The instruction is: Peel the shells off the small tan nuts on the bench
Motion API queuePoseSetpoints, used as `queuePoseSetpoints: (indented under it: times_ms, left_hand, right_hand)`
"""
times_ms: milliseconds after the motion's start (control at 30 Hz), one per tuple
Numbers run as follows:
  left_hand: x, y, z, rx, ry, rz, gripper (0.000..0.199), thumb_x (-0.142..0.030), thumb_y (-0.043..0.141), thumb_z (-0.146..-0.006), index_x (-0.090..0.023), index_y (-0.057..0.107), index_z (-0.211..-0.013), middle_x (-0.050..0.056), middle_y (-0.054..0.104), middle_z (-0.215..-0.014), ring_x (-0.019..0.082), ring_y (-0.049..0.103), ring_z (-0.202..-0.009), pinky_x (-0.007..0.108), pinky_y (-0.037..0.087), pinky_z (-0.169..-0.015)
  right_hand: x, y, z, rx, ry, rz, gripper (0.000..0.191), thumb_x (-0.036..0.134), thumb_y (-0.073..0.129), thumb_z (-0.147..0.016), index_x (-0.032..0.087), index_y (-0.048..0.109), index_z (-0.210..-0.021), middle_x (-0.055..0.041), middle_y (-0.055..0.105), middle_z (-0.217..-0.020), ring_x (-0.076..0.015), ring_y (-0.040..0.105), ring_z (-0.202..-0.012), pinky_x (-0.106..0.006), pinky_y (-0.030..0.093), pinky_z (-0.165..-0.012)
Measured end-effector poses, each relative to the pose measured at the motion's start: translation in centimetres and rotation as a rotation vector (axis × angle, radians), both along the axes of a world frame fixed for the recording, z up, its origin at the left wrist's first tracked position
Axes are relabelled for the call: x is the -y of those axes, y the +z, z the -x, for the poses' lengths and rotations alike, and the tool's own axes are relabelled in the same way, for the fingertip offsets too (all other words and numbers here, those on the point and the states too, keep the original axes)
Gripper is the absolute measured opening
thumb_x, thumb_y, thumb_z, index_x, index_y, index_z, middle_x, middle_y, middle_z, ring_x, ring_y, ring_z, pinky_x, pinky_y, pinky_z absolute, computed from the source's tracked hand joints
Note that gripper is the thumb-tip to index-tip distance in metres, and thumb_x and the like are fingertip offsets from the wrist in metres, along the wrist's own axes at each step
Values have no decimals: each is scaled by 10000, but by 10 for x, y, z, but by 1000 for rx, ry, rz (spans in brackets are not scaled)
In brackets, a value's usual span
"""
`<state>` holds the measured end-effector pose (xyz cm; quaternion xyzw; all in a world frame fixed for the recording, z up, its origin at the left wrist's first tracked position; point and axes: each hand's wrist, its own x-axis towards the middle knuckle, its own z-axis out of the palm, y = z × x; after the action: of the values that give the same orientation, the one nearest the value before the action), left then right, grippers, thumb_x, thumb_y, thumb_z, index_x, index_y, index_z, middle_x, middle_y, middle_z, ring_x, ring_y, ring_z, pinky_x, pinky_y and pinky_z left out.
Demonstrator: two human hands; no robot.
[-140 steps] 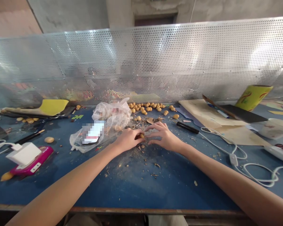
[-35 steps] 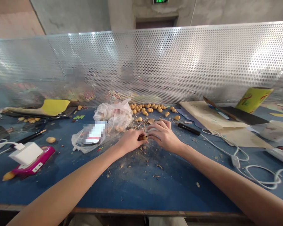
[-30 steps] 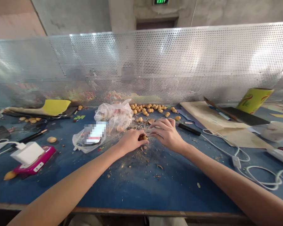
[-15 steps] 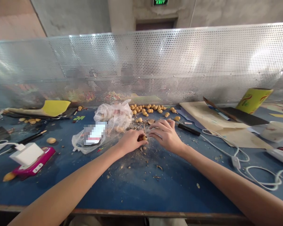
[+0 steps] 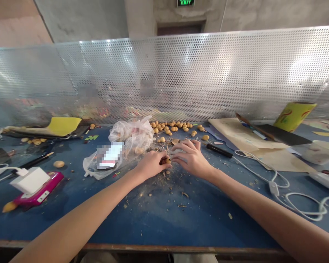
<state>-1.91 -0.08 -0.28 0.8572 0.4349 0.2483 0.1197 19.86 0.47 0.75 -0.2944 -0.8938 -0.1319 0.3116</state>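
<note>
Near the middle of the blue table, my left hand (image 5: pixel 152 163) is closed around a small tan gourd (image 5: pixel 167 160) with a dark hole at its end. Close on its right is my right hand (image 5: pixel 190 157), its fingers bent and spread apart, with nothing visible in them. The right fingertips are by the gourd's holed end; whether they touch it I cannot tell. Below the hands lie crumbs and a small pale bit (image 5: pixel 167 172). A dried brown flake (image 5: pixel 176 141) lies just beyond them.
Several small gourds (image 5: pixel 174 128) lie along the perforated metal screen (image 5: pixel 186 73). Left are a plastic bag (image 5: pixel 131 133), a phone (image 5: pixel 111 155) and a magenta power strip (image 5: pixel 50 184). Right are a black-handled tool (image 5: pixel 219 150), a white cable (image 5: pixel 274 188), brown paper (image 5: pixel 285 160) and a yellow tube (image 5: pixel 293 116).
My right hand's fingers have shifted very slightly beside the gourd. My left hand keeps its hold, and the rest looks the same.
</note>
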Motion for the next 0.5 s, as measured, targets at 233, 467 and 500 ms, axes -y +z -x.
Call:
queuePoseSetpoints:
  times_ms: [233, 467, 500]
  left_hand:
    - [1, 1, -1, 2, 0, 6, 194, -380, 691, -840, -203, 663, -914, 3, 682, -752, 146, 606, -664, 260, 405, -594]
    - [1, 1, -1, 11, -6, 23, 172, -367, 681, -844, -202, 642, -872, -7, 670, -735, 141, 599, -664, 254, 393, -587]
    - [1, 1, -1, 9, -7, 19, 175, -370, 679, -845, -201, 641, -873, -7, 668, -733, 141, 599, -664, 254, 393, -588]
  right_hand:
    - [0, -1, 2, 0, -21, -36, 176, 330, 574, -947, 272, 720, -868, -23, 666, -1164, -258, 470, -1143, -458, 253, -967]
    - [3, 2, 0, -5, -36, -67, 137, 318, 597, -931, 281, 721, -885, -11, 659, -1176, -258, 470, -1152, -463, 259, -969]
    - [4, 3, 0, 4, -32, -71, 138, 311, 594, -932, 284, 722, -886, -10, 662, -1172, -258, 471, -1151, -463, 259, -970]
